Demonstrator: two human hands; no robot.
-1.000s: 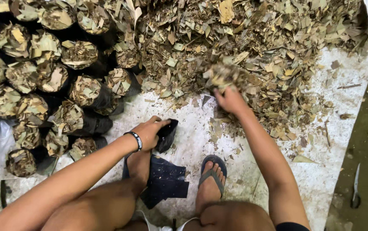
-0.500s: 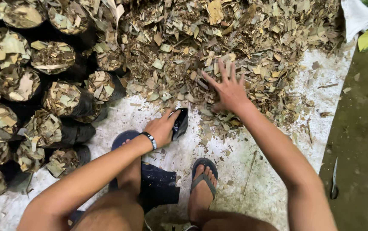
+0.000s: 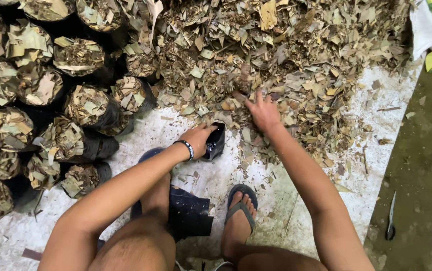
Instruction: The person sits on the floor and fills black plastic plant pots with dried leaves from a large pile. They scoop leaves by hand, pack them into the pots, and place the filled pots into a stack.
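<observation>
Our right hand (image 3: 262, 113), spread wide on the leaf pile (image 3: 286, 55) half a second before, had curled its grip into the litter at centre frame, scooping. Our left hand (image 3: 198, 139) still clamped the black bag (image 3: 215, 141) just below the pile's edge, mouth toward it. Filled bags (image 3: 80, 105) crowded the left.

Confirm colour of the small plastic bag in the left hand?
Black: the small glossy plastic bag held by the left hand, head view.
</observation>
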